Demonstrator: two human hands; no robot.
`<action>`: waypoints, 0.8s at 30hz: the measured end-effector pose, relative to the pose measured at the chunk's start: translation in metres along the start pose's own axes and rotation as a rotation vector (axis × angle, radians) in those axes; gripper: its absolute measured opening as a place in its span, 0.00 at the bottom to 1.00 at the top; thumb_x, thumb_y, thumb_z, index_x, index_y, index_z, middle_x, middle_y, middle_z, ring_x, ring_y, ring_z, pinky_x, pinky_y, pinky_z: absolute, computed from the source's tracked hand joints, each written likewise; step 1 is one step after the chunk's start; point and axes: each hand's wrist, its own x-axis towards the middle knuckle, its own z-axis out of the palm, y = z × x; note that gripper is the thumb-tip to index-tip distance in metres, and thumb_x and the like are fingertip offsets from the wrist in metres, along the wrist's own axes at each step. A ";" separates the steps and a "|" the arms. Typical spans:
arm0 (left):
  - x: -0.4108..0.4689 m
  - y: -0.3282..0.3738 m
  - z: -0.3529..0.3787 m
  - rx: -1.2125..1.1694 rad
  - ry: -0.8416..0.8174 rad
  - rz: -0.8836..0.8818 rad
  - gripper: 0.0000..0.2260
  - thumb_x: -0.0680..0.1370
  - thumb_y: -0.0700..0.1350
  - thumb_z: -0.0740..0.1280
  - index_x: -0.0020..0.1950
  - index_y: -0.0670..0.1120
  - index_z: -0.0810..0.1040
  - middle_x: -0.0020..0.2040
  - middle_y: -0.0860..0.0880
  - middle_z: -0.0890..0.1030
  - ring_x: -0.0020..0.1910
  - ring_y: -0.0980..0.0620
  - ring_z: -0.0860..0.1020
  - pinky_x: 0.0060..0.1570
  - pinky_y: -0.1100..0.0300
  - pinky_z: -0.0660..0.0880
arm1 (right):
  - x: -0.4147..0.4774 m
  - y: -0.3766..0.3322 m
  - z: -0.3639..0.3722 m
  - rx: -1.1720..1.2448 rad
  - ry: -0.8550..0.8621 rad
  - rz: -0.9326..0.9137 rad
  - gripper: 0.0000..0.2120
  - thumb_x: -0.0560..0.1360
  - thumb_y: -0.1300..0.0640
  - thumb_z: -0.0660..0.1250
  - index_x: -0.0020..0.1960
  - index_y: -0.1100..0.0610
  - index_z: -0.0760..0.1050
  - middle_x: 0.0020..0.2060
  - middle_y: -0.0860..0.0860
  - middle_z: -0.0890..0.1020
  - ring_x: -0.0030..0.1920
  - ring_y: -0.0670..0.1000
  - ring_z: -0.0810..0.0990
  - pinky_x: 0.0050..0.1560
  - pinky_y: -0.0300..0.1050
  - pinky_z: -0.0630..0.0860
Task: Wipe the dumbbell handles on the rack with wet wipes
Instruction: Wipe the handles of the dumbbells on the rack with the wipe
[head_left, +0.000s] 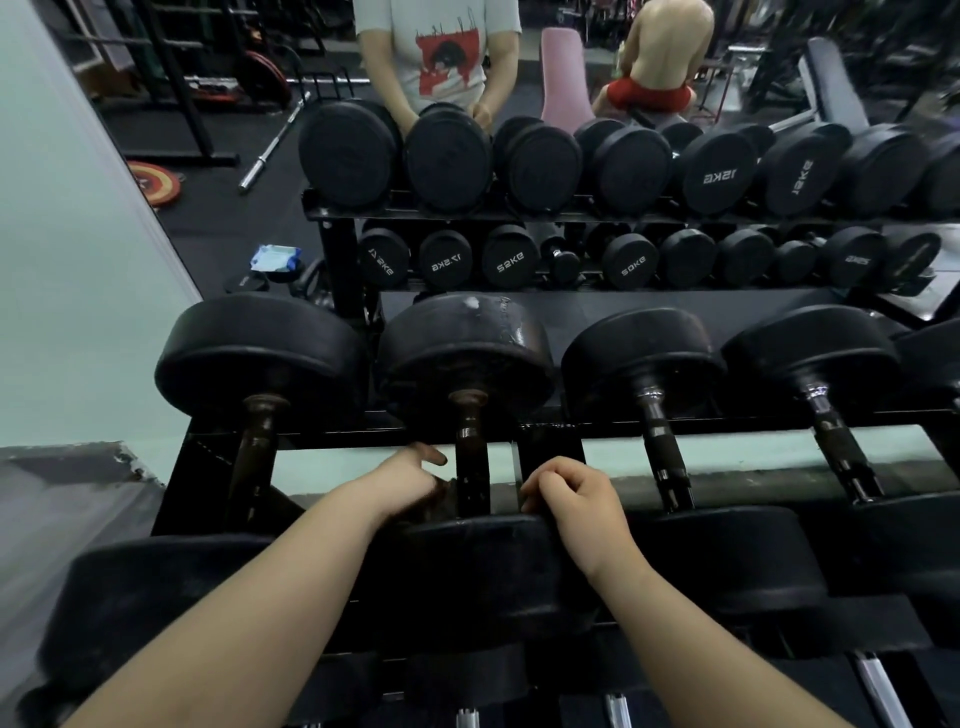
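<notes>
On the top tier of the black rack (551, 442), the second dumbbell from the left has a rusty brown handle (471, 462). My left hand (408, 480) is at the handle's lower left and grips a dark, soiled wet wipe (437, 505) against it. The wipe is mostly hidden by my fingers. My right hand (576, 501) is to the right of the handle, its fingers curled over the rim of the near dumbbell head (478, 566). The neighbouring handles are a rusty one (254, 447) on the left and two chrome ones (662, 447) (839, 441) on the right.
A wall mirror (83, 249) stands right behind the rack and reflects the rack, a person in a white T-shirt and a person seated on a bench. A blue-and-white wipes pack (275, 258) shows in the reflection at left. Lower rack tiers hold more dumbbells (618, 712).
</notes>
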 end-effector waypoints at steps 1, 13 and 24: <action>-0.005 0.000 -0.001 0.019 0.033 0.024 0.17 0.74 0.33 0.61 0.62 0.42 0.69 0.32 0.48 0.72 0.28 0.54 0.70 0.20 0.71 0.65 | 0.000 -0.001 0.000 -0.001 0.001 0.006 0.15 0.72 0.65 0.57 0.30 0.54 0.73 0.28 0.50 0.75 0.32 0.48 0.71 0.30 0.34 0.67; -0.088 0.036 -0.028 -0.598 0.064 0.360 0.13 0.76 0.32 0.60 0.52 0.50 0.69 0.46 0.49 0.77 0.44 0.51 0.76 0.46 0.57 0.73 | -0.013 -0.038 -0.012 0.143 -0.101 0.001 0.20 0.76 0.51 0.59 0.67 0.54 0.65 0.61 0.49 0.73 0.62 0.48 0.71 0.67 0.44 0.65; -0.117 0.058 0.035 -0.215 0.241 0.580 0.13 0.73 0.37 0.66 0.40 0.56 0.71 0.39 0.59 0.78 0.41 0.59 0.75 0.39 0.71 0.70 | -0.037 -0.039 -0.052 0.194 -0.241 0.032 0.05 0.74 0.65 0.61 0.45 0.56 0.72 0.39 0.51 0.76 0.40 0.49 0.75 0.41 0.40 0.71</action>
